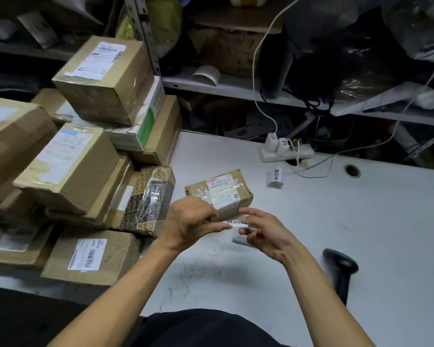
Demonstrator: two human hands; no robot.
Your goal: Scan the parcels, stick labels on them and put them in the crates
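Both hands (193, 221) (263, 231) pinch white paper label (236, 223); taped cardboard parcel (219, 192) behind

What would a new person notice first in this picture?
Two hands meet at the centre: the left hand and right hand pinch a small white label just in front of a small taped parcel. A tall pile of cardboard boxes fills the left side.

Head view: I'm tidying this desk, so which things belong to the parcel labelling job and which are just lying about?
In the job:
small parcel
label strip pinched between left hand and right hand
barcode scanner
stacked parcels
spare label roll

Lying about:
power strip with chargers
white cable
shelf clutter
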